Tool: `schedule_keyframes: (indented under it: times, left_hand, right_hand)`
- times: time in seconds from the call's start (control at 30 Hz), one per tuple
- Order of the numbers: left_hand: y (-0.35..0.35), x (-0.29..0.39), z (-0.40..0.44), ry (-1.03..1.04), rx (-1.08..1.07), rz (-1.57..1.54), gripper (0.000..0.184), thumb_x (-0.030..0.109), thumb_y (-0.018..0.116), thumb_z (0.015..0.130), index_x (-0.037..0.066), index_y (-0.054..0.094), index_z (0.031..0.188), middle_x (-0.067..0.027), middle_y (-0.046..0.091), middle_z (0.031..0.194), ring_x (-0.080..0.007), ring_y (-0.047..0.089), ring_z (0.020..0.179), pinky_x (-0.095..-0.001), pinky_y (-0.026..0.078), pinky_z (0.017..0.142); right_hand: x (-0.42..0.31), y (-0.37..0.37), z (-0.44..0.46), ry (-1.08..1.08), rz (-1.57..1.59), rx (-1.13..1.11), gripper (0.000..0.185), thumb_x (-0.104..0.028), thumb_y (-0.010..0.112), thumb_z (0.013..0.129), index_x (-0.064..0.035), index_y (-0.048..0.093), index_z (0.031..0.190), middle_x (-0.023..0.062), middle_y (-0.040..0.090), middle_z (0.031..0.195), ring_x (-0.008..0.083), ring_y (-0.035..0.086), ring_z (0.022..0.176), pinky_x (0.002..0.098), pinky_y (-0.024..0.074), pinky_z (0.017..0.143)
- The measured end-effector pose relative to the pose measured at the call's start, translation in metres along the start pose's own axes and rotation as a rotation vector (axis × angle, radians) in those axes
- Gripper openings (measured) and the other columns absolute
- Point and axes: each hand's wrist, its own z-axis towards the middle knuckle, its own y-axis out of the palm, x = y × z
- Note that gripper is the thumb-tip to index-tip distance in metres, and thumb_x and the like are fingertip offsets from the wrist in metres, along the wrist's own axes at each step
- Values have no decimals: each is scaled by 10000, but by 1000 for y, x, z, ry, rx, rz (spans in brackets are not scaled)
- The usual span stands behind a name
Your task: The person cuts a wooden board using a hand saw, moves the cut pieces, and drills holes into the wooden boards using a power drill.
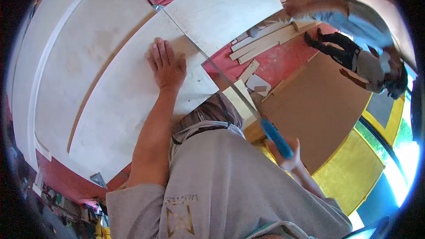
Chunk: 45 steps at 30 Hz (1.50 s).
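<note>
My left hand [164, 64] lies flat on a large white board [128, 93], palm down with its fingers stretched out. At my right, my right hand [285, 156] is closed around the blue handle [276, 138] of a long tool. Its narrow metal bar [239, 89] runs away from me along the gap between that board and a second white board [223, 11]. I cannot make out whether the bar is a blade. A small shiny metal piece [157, 7] sits at the far end of the gap. Fingers behind the handle are partly hidden.
One person [354, 15] leans in at the upper right by the second board. Another person [369, 64] stands beyond a brown sheet [310, 106]. Wood strips [265, 42] lie on the red surface [294, 57]. A small triangular square [98, 179] rests at the board's left end.
</note>
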Motion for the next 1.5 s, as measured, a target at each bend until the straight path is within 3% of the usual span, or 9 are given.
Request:
schedule_keyframes:
  times: [0.07,0.1,0.23,0.53,0.67,0.87,1.3,1.4,1.5]
  left_hand:
    - [0,1,2,8,-7,-26,790,508,502,1054,-18,337,1620,-190,276,1726,-382,205,1612,-614,110,1295]
    - [1,0,-2,4,-16,-22,790,508,502,1054,-18,337,1620,-190,276,1726,-382,205,1612,-614,110,1295]
    - [2,4,-2,-28,-50,42,807,517,510,1048,-12,324,1629,-188,259,1732,-377,190,1616,-610,102,1299]
    - [7,-2,-2,0,35,-12,788,526,521,1044,-1,368,1610,-175,275,1728,-364,207,1613,-603,122,1298]
    - [5,1,-1,-5,37,17,785,525,521,1044,0,372,1608,-166,282,1727,-366,214,1610,-607,134,1295]
    - [4,1,-2,-16,-3,0,795,534,488,1063,-24,355,1613,-198,270,1727,-374,210,1611,-592,106,1301]
    - [5,1,-1,5,33,-17,798,531,512,1044,-12,363,1610,-169,221,1752,-352,174,1622,-605,108,1303]
    - [-1,0,0,-4,19,21,786,526,519,1053,-26,379,1595,-184,262,1729,-367,207,1607,-599,116,1299]
    - [1,-1,2,-5,15,-12,790,519,519,1054,-21,364,1610,-191,256,1731,-376,212,1605,-602,114,1299]
  right_hand:
    - [26,47,74,-88,6,151,116,-123,751,940,-9,753,963,30,641,689,90,576,664,348,477,584]
    - [-5,61,135,130,92,29,150,-155,744,955,-11,753,995,13,653,717,91,567,674,355,474,586]
    - [-38,119,259,-257,122,205,349,-285,748,943,13,694,769,146,545,578,163,515,542,429,454,545]
    - [25,7,-10,68,6,63,112,-135,742,933,-32,737,888,80,667,690,134,602,646,356,495,605]
    - [2,-9,-22,168,-85,29,75,-122,747,919,-52,747,889,88,681,696,185,659,641,368,520,622]
    - [-5,129,284,-180,255,122,373,-311,761,949,4,680,766,51,591,598,146,525,572,383,450,550]
    - [6,-10,-35,135,-62,44,131,-133,760,950,-15,745,895,63,681,706,145,617,677,354,499,626]
    - [-19,35,64,170,-95,99,111,-112,735,915,-4,716,910,113,694,716,218,644,666,388,515,666]
    - [31,129,234,-225,196,121,209,-197,743,931,3,717,877,152,657,690,176,598,624,378,509,640]
